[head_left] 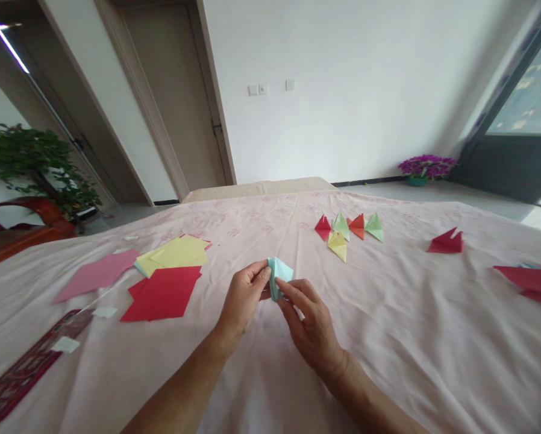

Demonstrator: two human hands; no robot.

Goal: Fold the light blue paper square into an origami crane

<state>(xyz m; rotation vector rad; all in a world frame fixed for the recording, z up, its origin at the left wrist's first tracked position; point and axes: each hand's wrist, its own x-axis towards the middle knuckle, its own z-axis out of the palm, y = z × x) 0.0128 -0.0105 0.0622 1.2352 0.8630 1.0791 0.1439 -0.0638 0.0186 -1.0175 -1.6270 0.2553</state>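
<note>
A light blue piece of folded paper [283, 270] is held up over the middle of the cloth, creased into a small pointed shape with several layers. My left hand [247, 292] pinches its left edge between thumb and fingers. On the lower right side, my right hand [307, 319] grips it with thumb and index finger. Fingers cover part of the lower folds. Beyond my right hand lie small folded paper pieces: a yellow one [337, 246], a red one [323, 228], an orange one [356, 226] and green ones [374, 227].
Left on the pink tablecloth [388, 337] lie red sheets [164, 295], yellow sheets [175, 252] and a pink sheet [96, 274]. A dark red patterned strip [26, 367] is at the near left. Rightward are a folded red piece [446, 241] and red paper [532, 282].
</note>
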